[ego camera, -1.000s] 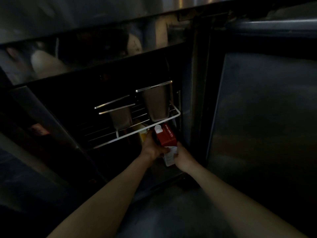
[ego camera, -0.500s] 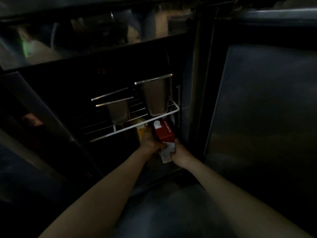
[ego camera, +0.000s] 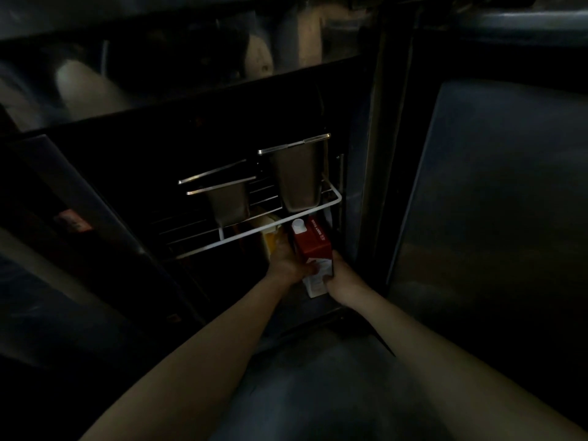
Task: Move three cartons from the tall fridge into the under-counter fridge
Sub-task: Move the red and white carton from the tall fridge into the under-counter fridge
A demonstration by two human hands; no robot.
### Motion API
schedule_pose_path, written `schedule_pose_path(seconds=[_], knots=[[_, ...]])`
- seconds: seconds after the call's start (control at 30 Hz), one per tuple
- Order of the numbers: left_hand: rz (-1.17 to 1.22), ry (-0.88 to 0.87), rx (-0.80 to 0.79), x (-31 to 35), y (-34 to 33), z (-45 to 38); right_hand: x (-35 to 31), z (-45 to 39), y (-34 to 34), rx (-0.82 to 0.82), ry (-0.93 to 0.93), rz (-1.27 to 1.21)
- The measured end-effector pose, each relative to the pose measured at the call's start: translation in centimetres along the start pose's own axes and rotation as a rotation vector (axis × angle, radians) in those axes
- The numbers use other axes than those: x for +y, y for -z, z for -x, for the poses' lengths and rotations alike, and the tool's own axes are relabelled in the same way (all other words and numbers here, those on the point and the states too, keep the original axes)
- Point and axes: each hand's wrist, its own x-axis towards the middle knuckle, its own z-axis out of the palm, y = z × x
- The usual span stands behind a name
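sliding the red carton (ego camera: 313,246), gripped by both hands (ego camera: 318,272), upright beneath the wire shelf (ego camera: 261,232), clearing its rim.

Red-and-white carton (ego camera: 313,249), yellow carton (ego camera: 271,241)

At frame centre, two metal pans (ego camera: 294,176) sit on a wire shelf (ego camera: 264,232); below its right end a carton (ego camera: 313,249) stands between both hands, left hand (ego camera: 286,264), right hand (ego camera: 342,281).

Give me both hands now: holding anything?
Left hand: holding the red carton from its left side.
Right hand: holding the same carton at its lower right.
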Motion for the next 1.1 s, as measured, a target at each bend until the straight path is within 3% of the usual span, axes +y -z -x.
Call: schedule_pose_path(seconds=[0.47, 0.8, 1.1], knots=[[-0.014, 0.28, -0.071, 7.9, 3.4, 9.4, -7.7, 8.5, 4.4, -0.089, -0.089, 0.036], [-0.033, 0.297, -0.054, 20.7, 7.1, 21.7, -16.7, 20.6, 10.8, -0.086, -0.16, 0.022], [0.119, 0.203, -0.085, 33.0, 6.9, 29.9, -23.8, 31.3, 19.6, -0.025, -0.023, 0.313]])
